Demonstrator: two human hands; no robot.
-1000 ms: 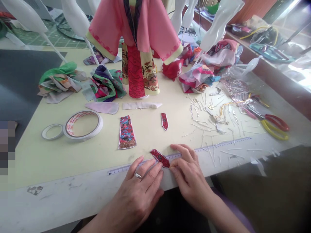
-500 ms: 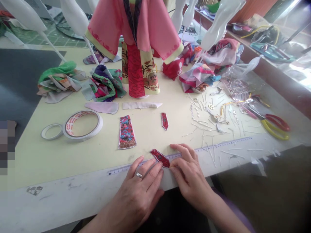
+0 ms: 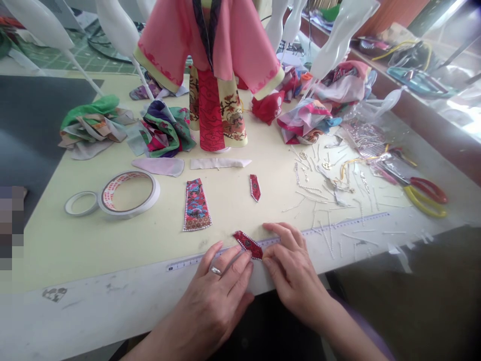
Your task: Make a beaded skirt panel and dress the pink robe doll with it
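Pressing lightly with the straight fingers of my left grip (image 3: 221, 288), I touch the near edge of a dark red, pointed strip of patterned fabric (image 3: 247, 244), which is edged with small white beads. This grip is flat and does not close around anything; on one of its fingers is a smooth silver ring (image 3: 215, 270). The thumb and forefinger of my right grip (image 3: 291, 265) are drawn together at the pointed end of the strip, but I cannot tell if they pinch the fabric or only touch it.

The strip lies slanting across a long transparent ruler (image 3: 188, 262), close to the near edge of the cream-coloured table (image 3: 112, 250). Beyond it lies a smaller dark red strip with a pointed end (image 3: 255, 187), and to the left of this one is a red and blue patterned fabric panel, wider at the bottom (image 3: 197, 205). Further left, a large white roll of tape (image 3: 107, 194) lies just beside a thinner white roll (image 3: 68, 206).

On the right side are scattered thin silvery bead chains (image 3: 311, 188), and near them are scissors with red and yellow handles (image 3: 424, 203). Behind everything stands a pink wide-sleeved robe (image 3: 240, 45).
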